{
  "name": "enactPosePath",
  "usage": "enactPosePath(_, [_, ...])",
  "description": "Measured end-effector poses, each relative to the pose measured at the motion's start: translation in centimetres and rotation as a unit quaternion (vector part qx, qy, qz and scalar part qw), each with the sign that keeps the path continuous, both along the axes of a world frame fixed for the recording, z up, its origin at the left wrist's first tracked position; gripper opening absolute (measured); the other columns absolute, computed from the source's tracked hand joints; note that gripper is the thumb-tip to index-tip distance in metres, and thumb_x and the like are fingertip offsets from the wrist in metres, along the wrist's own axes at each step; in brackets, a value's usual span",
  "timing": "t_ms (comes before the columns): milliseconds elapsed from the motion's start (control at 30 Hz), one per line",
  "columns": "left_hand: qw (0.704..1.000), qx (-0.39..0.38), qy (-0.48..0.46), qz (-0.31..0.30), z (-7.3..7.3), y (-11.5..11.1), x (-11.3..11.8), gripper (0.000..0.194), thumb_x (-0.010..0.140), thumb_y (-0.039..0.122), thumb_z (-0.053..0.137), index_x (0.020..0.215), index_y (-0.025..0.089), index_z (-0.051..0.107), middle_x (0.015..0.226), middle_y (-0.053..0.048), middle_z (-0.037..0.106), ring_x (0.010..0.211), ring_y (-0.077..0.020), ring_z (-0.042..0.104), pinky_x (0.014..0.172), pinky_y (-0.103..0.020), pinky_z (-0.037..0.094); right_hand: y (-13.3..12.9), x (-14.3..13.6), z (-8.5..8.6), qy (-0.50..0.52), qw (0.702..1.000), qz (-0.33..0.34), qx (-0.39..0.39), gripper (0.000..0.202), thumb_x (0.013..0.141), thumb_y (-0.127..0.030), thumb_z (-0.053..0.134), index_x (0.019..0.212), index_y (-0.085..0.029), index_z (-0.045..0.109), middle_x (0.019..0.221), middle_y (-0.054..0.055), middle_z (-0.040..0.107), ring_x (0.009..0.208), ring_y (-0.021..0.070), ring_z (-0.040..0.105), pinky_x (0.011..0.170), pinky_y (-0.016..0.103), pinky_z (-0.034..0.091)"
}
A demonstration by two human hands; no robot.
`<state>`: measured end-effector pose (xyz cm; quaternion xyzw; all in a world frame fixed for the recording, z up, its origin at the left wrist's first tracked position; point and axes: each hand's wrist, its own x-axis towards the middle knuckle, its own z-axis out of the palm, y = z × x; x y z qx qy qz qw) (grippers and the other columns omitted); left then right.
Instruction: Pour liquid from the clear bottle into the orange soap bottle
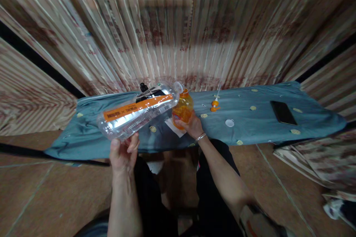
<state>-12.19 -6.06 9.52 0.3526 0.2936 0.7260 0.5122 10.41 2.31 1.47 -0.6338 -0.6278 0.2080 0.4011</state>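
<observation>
My left hand (124, 151) is closed around the lower end of a large clear bottle (139, 109) with an orange and silver label. The bottle is tilted, its open mouth up at the right. That mouth meets the neck of an orange see-through bottle (182, 109), which my right hand (191, 124) grips from the right side. The orange bottle stands on or just above a piece of white paper (175, 127); I cannot tell if it touches. Any liquid passing between the two is too small to make out. An orange pump top (214, 105) lies to the right.
A teal cloth (250, 129) with yellow patterns covers the narrow table. On it lie a white round cap (229, 123) and a dark phone (283, 112). A black pump top (143, 87) shows behind the clear bottle. Striped curtains (178, 26) hang behind, with dark poles at both sides.
</observation>
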Motion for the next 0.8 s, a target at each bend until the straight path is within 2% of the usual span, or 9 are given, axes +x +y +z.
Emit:
enactPosePath(167, [1.000, 0.004, 0.000, -0.005, -0.34, -0.02, -0.14, 0.052, 0.057, 0.055, 0.079, 0.088, 0.015, 0.067, 0.069, -0.006, 0.068, 0.033, -0.0010, 0.030, 0.033, -0.018, 0.019, 0.02, -0.01, -0.12, 0.013, 1.000, 0.004, 0.014, 0.066, 0.066, -0.049, 0.077, 0.117, -0.017, 0.050, 0.102, 0.011, 0.071, 0.094, 0.0278, 0.070, 0.081, 0.039, 0.056])
enactPosePath(400, [1.000, 0.021, -0.007, -0.009, -0.61, -0.08, -0.18, 0.044, 0.063, 0.051, 0.078, 0.088, 0.016, 0.068, 0.075, -0.005, 0.069, 0.035, 0.0000, 0.028, 0.033, -0.018, 0.019, -0.24, -0.19, 0.45, 0.012, 1.000, -0.002, -0.021, 0.064, 0.068, -0.044, 0.077, 0.118, -0.014, 0.050, 0.108, 0.015, 0.070, 0.097, 0.0294, 0.069, 0.084, 0.040, 0.056])
enactPosePath(500, [1.000, 0.028, -0.008, -0.004, -0.72, -0.08, -0.22, 0.043, 0.064, 0.050, 0.077, 0.086, 0.015, 0.068, 0.075, -0.006, 0.068, 0.035, 0.0002, 0.029, 0.033, -0.017, 0.019, -0.24, -0.24, 0.24, 0.014, 1.000, 0.000, -0.008, 0.064, 0.068, -0.044, 0.076, 0.118, -0.014, 0.049, 0.109, 0.015, 0.070, 0.100, 0.0290, 0.069, 0.087, 0.040, 0.055])
enactPosePath(800, [0.999, 0.040, 0.000, 0.009, -0.74, -0.24, -0.14, 0.039, 0.067, 0.049, 0.075, 0.088, 0.016, 0.069, 0.070, -0.004, 0.067, 0.036, -0.0002, 0.026, 0.036, -0.017, 0.019, -0.15, -0.25, -0.30, 0.022, 1.000, 0.013, 0.011, 0.062, 0.068, -0.044, 0.076, 0.117, -0.016, 0.048, 0.104, 0.014, 0.072, 0.095, 0.0289, 0.071, 0.081, 0.039, 0.057])
